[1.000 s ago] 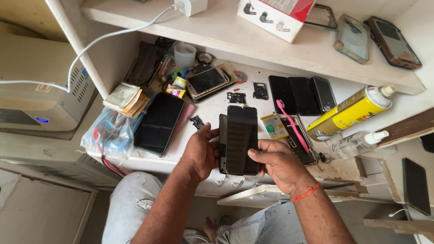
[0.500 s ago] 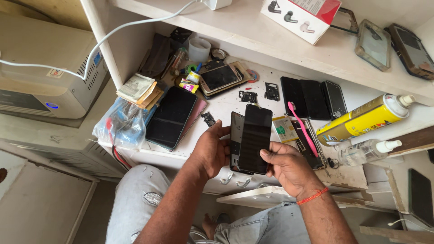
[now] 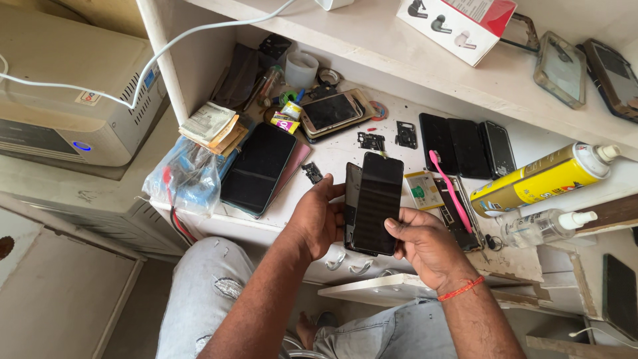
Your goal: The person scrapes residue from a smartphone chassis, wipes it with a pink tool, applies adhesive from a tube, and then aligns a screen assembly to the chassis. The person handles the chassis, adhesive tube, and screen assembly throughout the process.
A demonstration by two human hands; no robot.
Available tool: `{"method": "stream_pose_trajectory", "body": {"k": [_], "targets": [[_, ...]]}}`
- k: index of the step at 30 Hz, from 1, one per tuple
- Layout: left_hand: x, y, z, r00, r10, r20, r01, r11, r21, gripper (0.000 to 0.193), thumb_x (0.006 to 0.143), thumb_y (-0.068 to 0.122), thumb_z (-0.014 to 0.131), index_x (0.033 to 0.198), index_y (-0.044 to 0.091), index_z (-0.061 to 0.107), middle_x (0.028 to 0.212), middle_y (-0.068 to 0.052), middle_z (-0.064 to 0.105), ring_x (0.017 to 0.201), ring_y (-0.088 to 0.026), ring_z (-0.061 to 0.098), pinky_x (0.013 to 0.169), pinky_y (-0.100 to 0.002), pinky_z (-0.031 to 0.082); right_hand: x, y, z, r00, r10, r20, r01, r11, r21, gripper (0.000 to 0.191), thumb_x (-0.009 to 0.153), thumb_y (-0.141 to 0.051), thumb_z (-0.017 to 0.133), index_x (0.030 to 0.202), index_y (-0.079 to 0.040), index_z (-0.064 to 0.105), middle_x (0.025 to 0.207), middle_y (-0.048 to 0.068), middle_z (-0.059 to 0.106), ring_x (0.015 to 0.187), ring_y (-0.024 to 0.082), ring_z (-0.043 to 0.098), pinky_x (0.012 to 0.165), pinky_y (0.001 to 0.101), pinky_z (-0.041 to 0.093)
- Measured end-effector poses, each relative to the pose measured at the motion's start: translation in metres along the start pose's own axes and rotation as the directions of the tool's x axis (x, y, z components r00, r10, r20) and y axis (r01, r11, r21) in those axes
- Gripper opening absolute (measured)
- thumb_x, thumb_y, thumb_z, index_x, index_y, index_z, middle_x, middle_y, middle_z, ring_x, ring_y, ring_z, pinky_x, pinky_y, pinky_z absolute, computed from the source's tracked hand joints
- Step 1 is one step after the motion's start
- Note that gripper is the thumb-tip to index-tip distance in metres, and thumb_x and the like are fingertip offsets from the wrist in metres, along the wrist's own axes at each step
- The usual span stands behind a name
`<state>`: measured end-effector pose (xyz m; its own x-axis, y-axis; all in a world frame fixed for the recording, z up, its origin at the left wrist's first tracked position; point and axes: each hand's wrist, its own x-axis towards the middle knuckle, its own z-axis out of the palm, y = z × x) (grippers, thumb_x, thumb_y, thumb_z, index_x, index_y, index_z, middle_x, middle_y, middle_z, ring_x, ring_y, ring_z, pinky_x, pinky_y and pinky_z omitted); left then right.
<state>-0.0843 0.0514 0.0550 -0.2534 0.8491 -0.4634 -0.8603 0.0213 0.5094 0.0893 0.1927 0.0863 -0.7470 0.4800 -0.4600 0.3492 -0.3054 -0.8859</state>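
Nearest the camera, the person's knees in pale torn jeans (image 3: 206, 292) sat under the white tabletop (image 3: 332, 156). Above them the left hand (image 3: 318, 219) and the right hand (image 3: 425, 247), a red thread at its wrist, together held a black phone (image 3: 373, 203) upright over the front edge of the tabletop. The left fingers were curled around the phone's left side, with a second dark panel showing just behind that edge; the right fingers were closed on its lower right side, thumb laid on the dark glass.

Just beyond, a larger black screen (image 3: 258, 167) lay flat to the left, beside a blue plastic bag (image 3: 186, 174). To the right lay a pink toothbrush (image 3: 450, 189) across an opened phone, then a yellow spray can (image 3: 541, 179) on its side and a small clear bottle (image 3: 541, 227).

Farther back sat a gold-edged phone (image 3: 331, 112), three dark phones (image 3: 467, 141) side by side and a white cup (image 3: 301, 68). On the shelf above rested a white and red box (image 3: 458, 23).
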Motion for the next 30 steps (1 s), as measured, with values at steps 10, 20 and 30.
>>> {"method": "stream_pose_trajectory", "body": {"k": [10, 20, 30], "targets": [[-0.0023, 0.0024, 0.0037, 1.0, -0.009, 0.004, 0.009, 1.0, -0.001, 0.074, 0.103, 0.054, 0.024, 0.153, 0.001, 0.038, 0.135, -0.027, 0.06, 0.115, -0.031, 0.065, 0.101, -0.052, 0.051, 0.0029, -0.0016, 0.0009, 1.0, 0.011, 0.009, -0.011, 1.0, -0.026, 0.018, 0.094, -0.015, 0.066, 0.108, -0.006, 0.073, 0.087, -0.001, 0.069, 0.072, 0.009, 0.055, 0.061, 0.0293, 0.04], [-0.0053, 0.0038, 0.0055, 1.0, -0.006, -0.001, 0.006, 1.0, 0.008, 0.074, 0.103, 0.054, 0.023, 0.153, 0.0, 0.036, 0.134, -0.028, 0.059, 0.114, -0.031, 0.065, 0.101, -0.052, 0.052, 0.0048, -0.0063, 0.0044, 0.999, 0.036, -0.02, -0.037, 0.998, -0.054, 0.018, 0.093, -0.015, 0.067, 0.108, -0.007, 0.073, 0.086, -0.003, 0.068, 0.07, 0.008, 0.054, 0.059, 0.0287, 0.04], [-0.0035, 0.0027, 0.0041, 1.0, 0.007, 0.013, -0.007, 1.0, 0.011, 0.074, 0.103, 0.054, 0.023, 0.153, 0.002, 0.037, 0.137, -0.029, 0.058, 0.119, -0.033, 0.063, 0.102, -0.051, 0.052, 0.0055, -0.0093, 0.007, 0.999, 0.047, -0.021, -0.048, 0.997, -0.059, 0.015, 0.093, -0.015, 0.068, 0.104, -0.007, 0.073, 0.084, -0.003, 0.067, 0.068, 0.009, 0.054, 0.057, 0.0288, 0.04]]}}
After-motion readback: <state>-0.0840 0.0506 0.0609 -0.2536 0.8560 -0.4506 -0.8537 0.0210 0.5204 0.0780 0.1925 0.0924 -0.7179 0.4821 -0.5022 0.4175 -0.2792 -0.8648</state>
